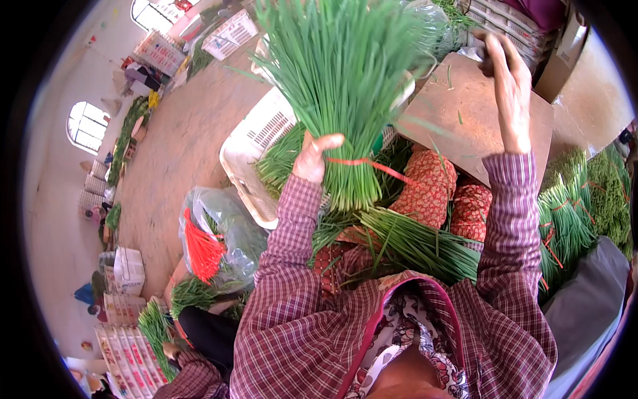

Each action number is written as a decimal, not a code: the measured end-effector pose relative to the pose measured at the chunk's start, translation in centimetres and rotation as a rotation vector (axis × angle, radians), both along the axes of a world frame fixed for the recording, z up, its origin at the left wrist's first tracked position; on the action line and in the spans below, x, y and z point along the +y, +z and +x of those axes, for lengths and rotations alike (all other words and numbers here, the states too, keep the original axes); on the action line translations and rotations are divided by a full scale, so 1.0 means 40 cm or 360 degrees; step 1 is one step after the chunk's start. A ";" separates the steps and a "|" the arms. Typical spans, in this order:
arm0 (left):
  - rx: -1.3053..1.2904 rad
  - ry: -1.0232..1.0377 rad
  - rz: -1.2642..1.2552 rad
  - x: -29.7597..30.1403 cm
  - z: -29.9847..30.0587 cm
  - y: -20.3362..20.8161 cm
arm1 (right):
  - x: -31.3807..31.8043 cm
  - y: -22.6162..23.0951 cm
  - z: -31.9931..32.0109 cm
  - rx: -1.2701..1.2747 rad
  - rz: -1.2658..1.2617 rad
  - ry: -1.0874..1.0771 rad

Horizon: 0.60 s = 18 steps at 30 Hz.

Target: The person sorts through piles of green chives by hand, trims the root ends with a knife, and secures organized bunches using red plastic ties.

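My left hand [312, 156] is closed around a thick bunch of green chives [339, 93], which stands upright with its leaf tips fanned out at the top. A red tie [352, 161] runs around the bunch near its cut ends, and its loose tail sticks out to the right. My right hand [508, 83] is raised over a brown board [465, 110], apart from the bunch, with its fingers stretched up and slightly bent; nothing shows in it. More chives [425, 243] lie across my lap, over red flowered cloth [425, 186].
Left of the bunch stands a white plastic crate [242, 143] with chives in it. A clear plastic bag [239, 233] and a cluster of red ties [203, 249] lie nearer. Tied bundles [565, 219] sit at right. Another person's hand [171, 350] is at lower left.
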<state>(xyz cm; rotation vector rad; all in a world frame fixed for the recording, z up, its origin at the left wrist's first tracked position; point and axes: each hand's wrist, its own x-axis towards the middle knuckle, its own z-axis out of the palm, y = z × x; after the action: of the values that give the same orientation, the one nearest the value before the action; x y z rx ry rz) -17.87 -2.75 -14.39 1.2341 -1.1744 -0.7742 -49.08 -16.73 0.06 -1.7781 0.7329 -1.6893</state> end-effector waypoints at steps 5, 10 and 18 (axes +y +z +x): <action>0.0203 0.0194 -0.0158 -0.039 -0.001 0.044 | 0.119 -0.165 -0.011 0.0435 0.0309 0.0144; 0.0472 0.0217 0.0001 -0.099 -0.056 0.137 | 0.174 -0.177 0.069 0.0808 0.0406 0.0588; 0.0284 -0.0615 0.0009 -0.125 -0.218 0.308 | 0.090 -0.249 0.201 -0.0157 0.0804 0.0948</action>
<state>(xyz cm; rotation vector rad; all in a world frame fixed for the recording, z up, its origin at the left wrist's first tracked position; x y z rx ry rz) -26.58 -7.74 -2.06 0.9294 -1.2784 -1.1499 -41.03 -13.14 -9.92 -1.3608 0.4634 -1.0672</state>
